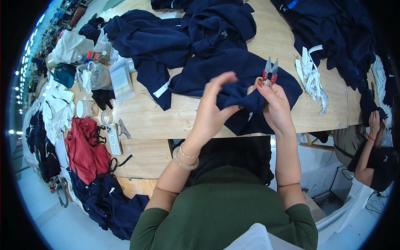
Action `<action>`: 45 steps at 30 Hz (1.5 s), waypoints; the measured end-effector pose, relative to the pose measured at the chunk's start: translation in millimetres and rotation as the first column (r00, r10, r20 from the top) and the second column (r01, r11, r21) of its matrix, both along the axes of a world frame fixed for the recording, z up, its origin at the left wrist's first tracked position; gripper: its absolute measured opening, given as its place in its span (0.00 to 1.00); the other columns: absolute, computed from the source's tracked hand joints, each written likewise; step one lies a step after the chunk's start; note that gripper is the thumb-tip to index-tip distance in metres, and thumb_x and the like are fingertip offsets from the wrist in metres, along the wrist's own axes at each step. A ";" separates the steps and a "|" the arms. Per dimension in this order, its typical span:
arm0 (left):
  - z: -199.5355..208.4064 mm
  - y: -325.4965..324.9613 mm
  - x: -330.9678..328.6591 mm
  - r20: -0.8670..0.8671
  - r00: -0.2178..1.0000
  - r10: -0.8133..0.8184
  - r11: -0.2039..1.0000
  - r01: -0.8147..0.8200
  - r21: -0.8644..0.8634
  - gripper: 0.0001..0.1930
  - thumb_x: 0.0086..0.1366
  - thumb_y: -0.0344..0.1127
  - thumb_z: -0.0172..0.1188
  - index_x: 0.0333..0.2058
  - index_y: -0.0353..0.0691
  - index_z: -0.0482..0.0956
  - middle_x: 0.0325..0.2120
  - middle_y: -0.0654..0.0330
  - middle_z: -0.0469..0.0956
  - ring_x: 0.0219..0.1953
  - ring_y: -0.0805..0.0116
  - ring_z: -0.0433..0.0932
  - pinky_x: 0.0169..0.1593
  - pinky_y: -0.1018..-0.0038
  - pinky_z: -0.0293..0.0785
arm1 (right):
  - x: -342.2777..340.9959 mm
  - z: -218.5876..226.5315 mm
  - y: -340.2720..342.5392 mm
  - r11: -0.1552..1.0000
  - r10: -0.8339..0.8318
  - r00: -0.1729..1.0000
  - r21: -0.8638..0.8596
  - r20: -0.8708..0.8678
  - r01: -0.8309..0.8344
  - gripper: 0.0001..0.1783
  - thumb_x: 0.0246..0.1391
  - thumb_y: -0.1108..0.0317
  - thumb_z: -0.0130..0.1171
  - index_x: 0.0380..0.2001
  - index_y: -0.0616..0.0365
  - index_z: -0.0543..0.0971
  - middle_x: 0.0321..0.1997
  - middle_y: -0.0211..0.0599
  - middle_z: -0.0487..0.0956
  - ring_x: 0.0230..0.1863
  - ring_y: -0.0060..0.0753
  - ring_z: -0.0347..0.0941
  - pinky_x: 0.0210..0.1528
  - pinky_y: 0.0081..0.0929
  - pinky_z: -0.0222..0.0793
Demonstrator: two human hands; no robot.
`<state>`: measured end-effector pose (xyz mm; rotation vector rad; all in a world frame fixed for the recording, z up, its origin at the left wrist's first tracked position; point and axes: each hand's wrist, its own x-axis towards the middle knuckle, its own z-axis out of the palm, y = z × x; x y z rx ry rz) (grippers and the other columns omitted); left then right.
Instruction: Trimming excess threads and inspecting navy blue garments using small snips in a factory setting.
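Note:
A dark navy garment [275, 81] lies across the table's front edge, one part of it lifted between my hands. My right hand [275, 104] is closed around small red-handled thread snips [270, 74], their two blades pointing up and apart. Navy fabric is also bunched against the fingers of that hand. To the left, my left hand [214, 98] is raised beside the lifted cloth with its fingers spread, slightly smeared by motion. Its thumb is close to the fabric; whether it touches cannot be made out.
More navy garments [152, 41] lie on the wooden table [146, 121]. White fabric strips [310, 77] are at right. A phone [113, 139], red bag [85, 148], plastic jar [86, 108] and clear bags sit at left. A co-worker's hands [375, 123] handle navy cloth at far right.

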<state>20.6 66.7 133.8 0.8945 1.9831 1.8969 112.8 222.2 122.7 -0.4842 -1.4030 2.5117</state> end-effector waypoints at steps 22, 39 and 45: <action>-6.4 -17.3 -7.5 0.717 0.524 -0.460 0.860 0.061 0.507 0.15 0.70 0.34 0.50 0.45 0.27 0.78 0.46 0.58 0.78 0.50 0.74 0.73 0.59 0.76 0.63 | 4.5 19.7 14.2 0.568 -0.380 0.924 0.798 0.038 0.201 0.07 0.63 0.71 0.51 0.36 0.65 0.73 0.29 0.37 0.76 0.28 0.24 0.69 0.34 0.21 0.66; 0.1 -11.7 1.9 0.838 0.372 -0.400 0.884 -0.086 0.460 0.13 0.71 0.36 0.49 0.44 0.36 0.78 0.47 0.64 0.78 0.52 0.76 0.71 0.61 0.77 0.59 | 6.6 20.6 -1.7 0.119 -0.262 0.884 0.896 -0.387 0.428 0.17 0.38 0.62 0.71 0.33 0.59 0.82 0.27 0.30 0.76 0.30 0.31 0.62 0.33 0.26 0.57; -1.9 -12.5 1.3 0.838 0.358 -0.411 0.883 -0.074 0.464 0.13 0.71 0.36 0.49 0.44 0.36 0.78 0.47 0.64 0.77 0.53 0.76 0.71 0.61 0.77 0.59 | 3.9 22.2 -4.8 0.121 -0.253 0.885 0.895 -0.390 0.429 0.17 0.38 0.61 0.71 0.32 0.58 0.82 0.26 0.29 0.75 0.29 0.31 0.62 0.32 0.26 0.57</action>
